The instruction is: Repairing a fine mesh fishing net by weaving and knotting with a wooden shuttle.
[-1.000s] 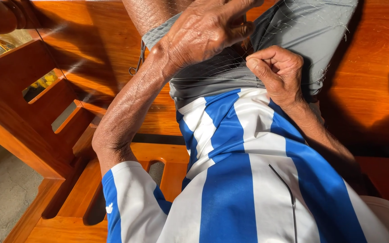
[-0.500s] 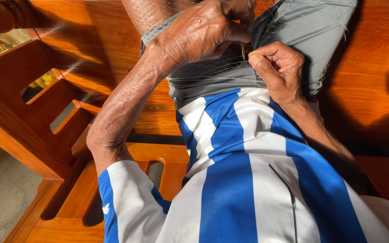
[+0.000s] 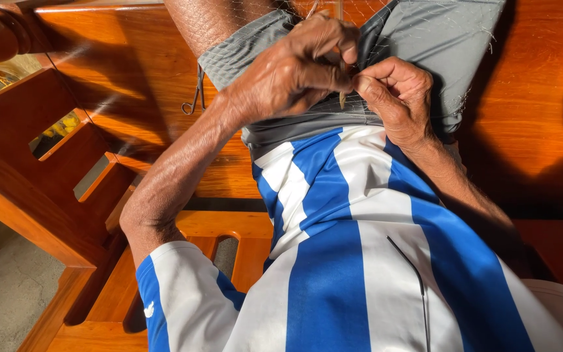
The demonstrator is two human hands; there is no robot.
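Head view — left hand [image 3: 294,72] and right hand [image 3: 395,98] meet fingertip to fingertip over the lap, both pinched on a fine net [image 3: 360,39] and a slim pale needle [image 3: 342,98]. Small scissors [image 3: 195,98] hang at the grey shorts [image 3: 444,39] — wooden bench [image 3: 131,85] beneath.

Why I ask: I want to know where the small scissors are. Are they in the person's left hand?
No: the small scissors hang beside the grey shorts, clear of the left hand, which pinches a thin needle-like tool.
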